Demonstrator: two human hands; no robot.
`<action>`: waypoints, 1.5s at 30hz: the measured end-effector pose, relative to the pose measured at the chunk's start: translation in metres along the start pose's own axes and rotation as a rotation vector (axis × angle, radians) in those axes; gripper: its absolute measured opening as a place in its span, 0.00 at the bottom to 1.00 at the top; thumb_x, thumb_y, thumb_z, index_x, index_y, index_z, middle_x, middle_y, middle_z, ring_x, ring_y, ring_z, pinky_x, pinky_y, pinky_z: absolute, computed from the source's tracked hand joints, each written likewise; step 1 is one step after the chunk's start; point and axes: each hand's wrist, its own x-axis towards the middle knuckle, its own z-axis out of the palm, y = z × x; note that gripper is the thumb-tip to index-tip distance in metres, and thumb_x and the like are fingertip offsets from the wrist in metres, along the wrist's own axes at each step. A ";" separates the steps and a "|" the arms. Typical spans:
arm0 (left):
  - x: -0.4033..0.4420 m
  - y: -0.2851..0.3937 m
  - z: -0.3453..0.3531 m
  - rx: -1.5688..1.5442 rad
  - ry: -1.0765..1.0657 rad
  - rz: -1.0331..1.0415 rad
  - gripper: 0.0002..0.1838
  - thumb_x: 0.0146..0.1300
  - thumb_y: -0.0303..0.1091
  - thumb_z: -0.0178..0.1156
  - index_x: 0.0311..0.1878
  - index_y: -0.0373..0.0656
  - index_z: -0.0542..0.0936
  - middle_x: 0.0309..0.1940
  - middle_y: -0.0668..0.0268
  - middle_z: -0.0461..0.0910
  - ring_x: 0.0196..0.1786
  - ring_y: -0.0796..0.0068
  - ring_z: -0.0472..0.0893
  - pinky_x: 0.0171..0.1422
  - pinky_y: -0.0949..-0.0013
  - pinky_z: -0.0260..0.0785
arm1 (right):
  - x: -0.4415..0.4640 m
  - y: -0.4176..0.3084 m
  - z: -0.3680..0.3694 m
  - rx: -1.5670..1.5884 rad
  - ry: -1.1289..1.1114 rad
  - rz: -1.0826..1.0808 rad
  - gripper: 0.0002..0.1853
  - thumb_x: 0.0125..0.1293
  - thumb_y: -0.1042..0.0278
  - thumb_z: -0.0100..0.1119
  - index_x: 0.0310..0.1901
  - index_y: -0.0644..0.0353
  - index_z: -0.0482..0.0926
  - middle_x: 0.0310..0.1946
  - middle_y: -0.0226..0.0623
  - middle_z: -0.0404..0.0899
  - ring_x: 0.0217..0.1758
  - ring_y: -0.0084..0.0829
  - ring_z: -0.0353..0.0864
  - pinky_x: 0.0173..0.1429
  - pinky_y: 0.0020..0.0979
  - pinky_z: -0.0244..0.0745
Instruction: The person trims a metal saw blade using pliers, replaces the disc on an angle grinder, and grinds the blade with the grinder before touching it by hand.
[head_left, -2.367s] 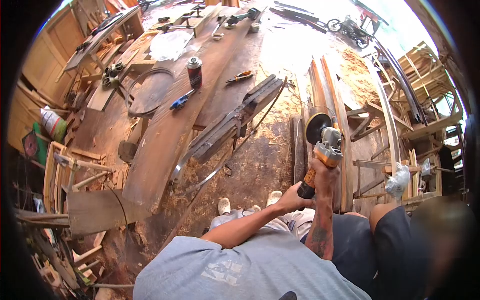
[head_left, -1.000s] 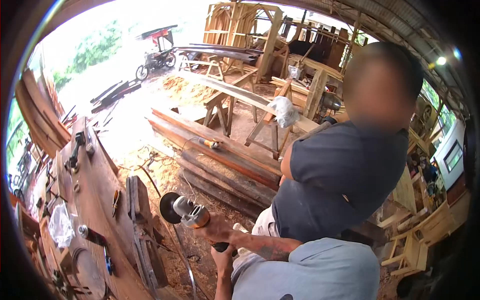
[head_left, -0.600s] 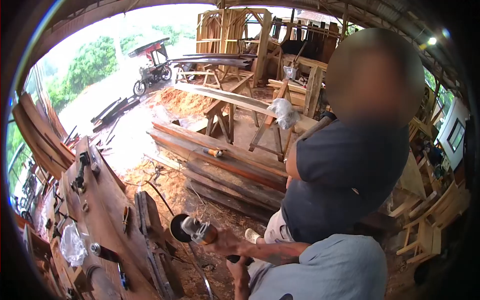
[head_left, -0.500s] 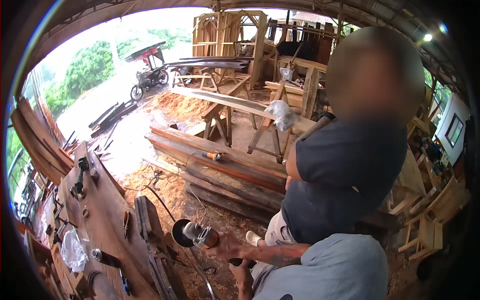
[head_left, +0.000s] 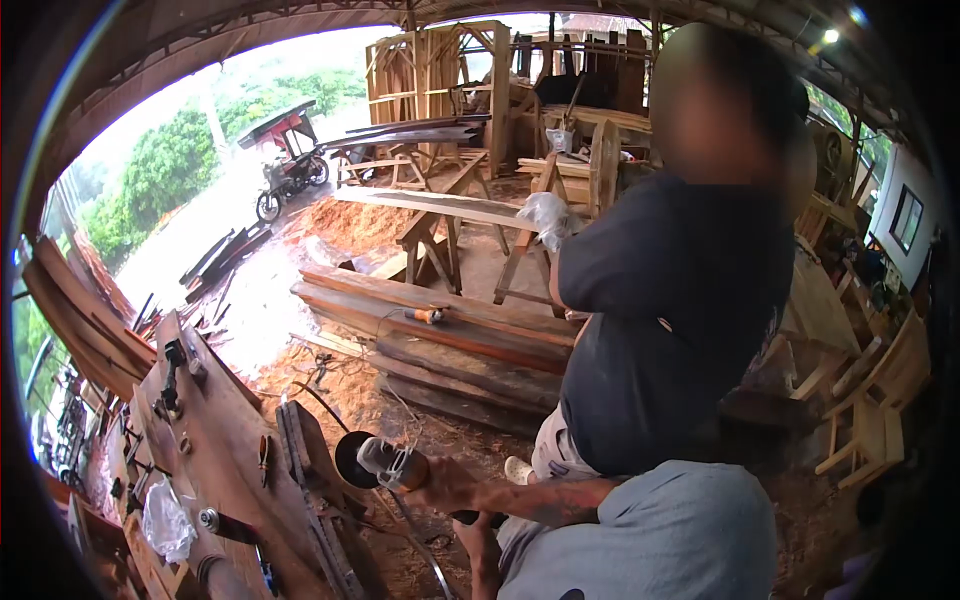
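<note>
Orange-and-silver, disc-headed angle grinder point(head_left: 397, 466) is held — body grasped by right hand point(head_left: 447, 484), dark rear handle point(head_left: 465, 517) by left hand point(head_left: 478, 540). Holding step judged; for moving, steady two-handed support called for.

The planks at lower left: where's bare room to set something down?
The planks look bare between the small ring and the pliers, and between pliers and spray can. It's crowded lower down, where the can, plastic bag and blue tool sit close.

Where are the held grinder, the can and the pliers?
Held grinder point(head_left: 382, 458): head view, on its metal front housing.
Can point(head_left: 232, 527): head view, on its dark side.
Pliers point(head_left: 264, 456): head view, around the handles.
</note>
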 end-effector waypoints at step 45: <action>-0.048 0.036 0.026 0.788 0.135 -0.004 0.43 0.56 0.50 0.76 0.65 0.29 0.69 0.56 0.39 0.79 0.57 0.43 0.82 0.62 0.51 0.75 | 0.029 0.145 0.017 1.930 -0.886 0.165 0.28 0.56 0.51 0.69 0.52 0.57 0.70 0.34 0.29 0.72 0.39 0.31 0.76 0.50 0.38 0.75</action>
